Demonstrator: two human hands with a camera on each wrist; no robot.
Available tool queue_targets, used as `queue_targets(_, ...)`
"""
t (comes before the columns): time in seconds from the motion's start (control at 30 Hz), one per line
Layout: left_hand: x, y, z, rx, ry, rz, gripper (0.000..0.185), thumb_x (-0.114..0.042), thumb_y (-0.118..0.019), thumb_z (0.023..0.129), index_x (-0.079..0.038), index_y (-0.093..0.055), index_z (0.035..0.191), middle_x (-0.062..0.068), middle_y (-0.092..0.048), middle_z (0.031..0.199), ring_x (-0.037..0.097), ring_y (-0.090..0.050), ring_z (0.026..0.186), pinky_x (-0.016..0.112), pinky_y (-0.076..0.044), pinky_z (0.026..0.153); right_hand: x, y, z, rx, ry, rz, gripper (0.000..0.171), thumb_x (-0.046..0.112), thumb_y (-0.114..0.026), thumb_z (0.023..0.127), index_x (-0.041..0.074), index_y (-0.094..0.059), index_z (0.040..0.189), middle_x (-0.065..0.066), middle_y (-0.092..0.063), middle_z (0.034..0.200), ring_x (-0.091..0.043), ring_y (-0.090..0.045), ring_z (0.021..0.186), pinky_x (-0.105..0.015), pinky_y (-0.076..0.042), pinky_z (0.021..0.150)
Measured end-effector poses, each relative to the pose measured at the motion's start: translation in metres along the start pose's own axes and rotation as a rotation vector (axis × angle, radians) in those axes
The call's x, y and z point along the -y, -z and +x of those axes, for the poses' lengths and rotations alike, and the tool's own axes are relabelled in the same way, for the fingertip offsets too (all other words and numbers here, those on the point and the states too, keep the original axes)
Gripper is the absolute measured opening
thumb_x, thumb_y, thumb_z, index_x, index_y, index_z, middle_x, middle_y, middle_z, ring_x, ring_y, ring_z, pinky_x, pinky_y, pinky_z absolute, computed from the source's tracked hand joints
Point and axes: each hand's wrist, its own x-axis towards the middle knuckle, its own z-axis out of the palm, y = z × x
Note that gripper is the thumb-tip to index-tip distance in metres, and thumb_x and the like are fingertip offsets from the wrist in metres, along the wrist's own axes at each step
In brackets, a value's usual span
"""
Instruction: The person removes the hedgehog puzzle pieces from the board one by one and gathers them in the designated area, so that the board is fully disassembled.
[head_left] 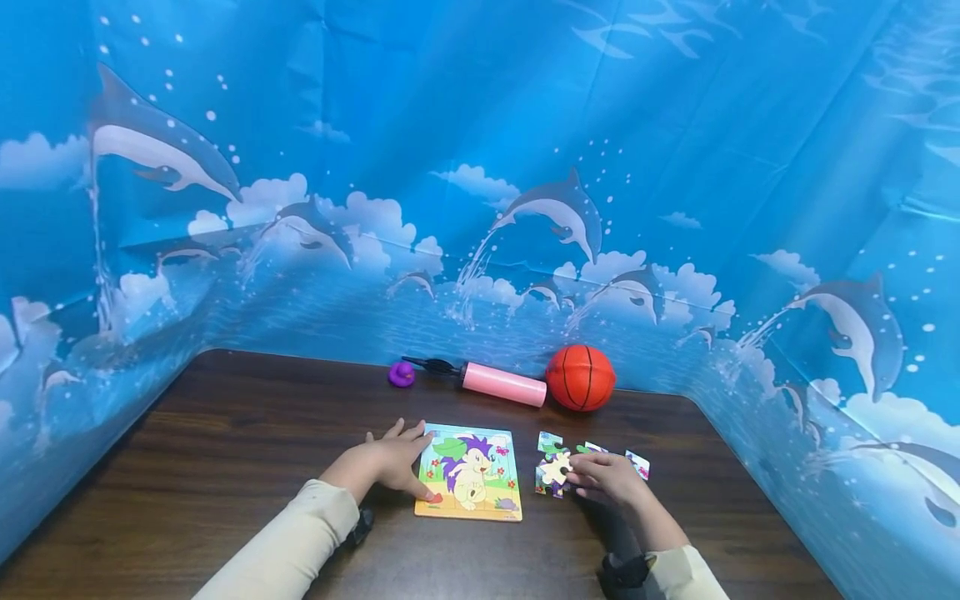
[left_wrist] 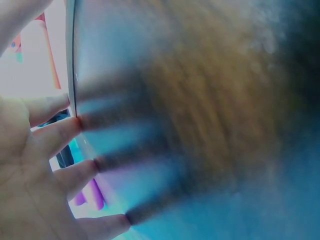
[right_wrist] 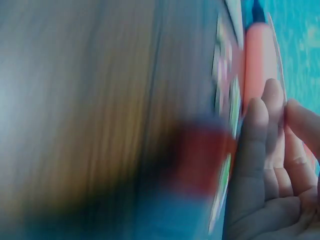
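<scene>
A small picture puzzle board point(head_left: 471, 473) showing a purple-haired cartoon animal lies on the dark wooden table point(head_left: 225, 450). My left hand point(head_left: 405, 460) rests flat with spread fingers on the board's left edge, thumb on its lower left corner. In the blurred left wrist view the left hand's fingers point(left_wrist: 60, 132) are straight and spread. Right of the board lie several loose puzzle pieces point(head_left: 553, 471). My right hand point(head_left: 579, 477) touches this cluster with its fingertips. Its fingers point(right_wrist: 257, 150) look straight in the blurred right wrist view, and no piece shows between them.
At the table's back stand an orange basketball point(head_left: 581, 377), a pink air pump point(head_left: 501, 383) with a black hose, and a small purple duck point(head_left: 401, 374). More loose pieces point(head_left: 638, 464) lie right of my right hand. Blue dolphin-print sheets wall the table on three sides.
</scene>
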Motion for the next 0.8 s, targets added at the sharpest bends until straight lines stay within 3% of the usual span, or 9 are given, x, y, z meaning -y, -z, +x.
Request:
queue_targets(0.23,0.001,0.001,-0.001,0.001,0.003,0.007,0.096,-0.058,-0.07,0.065,-0.014,-0.032,0.141,0.008,-0.019,0.148,0.038,-0.006,0.135,0.07,-0.005,0.095,-0.007,0.031,-0.011,-0.056,0.012,-0.131,0.025,0.015,-0.062,0.085,-0.008,-0.063,0.096,-0.009,-0.068,0.082,-0.013,-0.065,0.074,-0.034,-0.054,0.067)
queue_targets(0.47,0.002,0.0,0.0,0.007,0.004,0.003,0.096,-0.059,-0.069,0.065,-0.014,-0.032,0.141,0.008,-0.02,0.148,0.038,-0.006,0.135,0.07,-0.005,0.095,-0.016,0.038,-0.013,-0.068,0.006,-0.242,0.022,0.011,-0.059,0.086,-0.009,-0.063,0.094,-0.007,-0.066,0.078,-0.015,-0.064,0.072,-0.039,-0.053,0.067)
queue_targets(0.67,0.001,0.001,-0.001,-0.001,0.009,0.001,0.094,-0.058,-0.07,0.065,-0.014,-0.032,0.14,0.008,-0.02,0.148,0.037,-0.007,0.135,0.069,-0.005,0.096,-0.016,0.039,-0.015,-0.165,0.002,-0.355,0.016,0.008,-0.059,0.084,-0.007,-0.065,0.087,-0.007,-0.066,0.077,-0.017,-0.064,0.069,-0.039,-0.054,0.062)
queue_targets(0.8,-0.001,0.002,-0.002,-0.001,0.01,0.005,0.094,-0.057,-0.07,0.066,-0.014,-0.032,0.14,0.009,-0.02,0.148,0.038,-0.007,0.135,0.069,-0.005,0.096,-0.01,0.038,-0.018,-0.238,-0.005,-0.559,0.015,0.013,-0.06,0.083,0.0,-0.066,0.081,-0.003,-0.064,0.069,-0.014,-0.061,0.063,-0.033,-0.051,0.056)
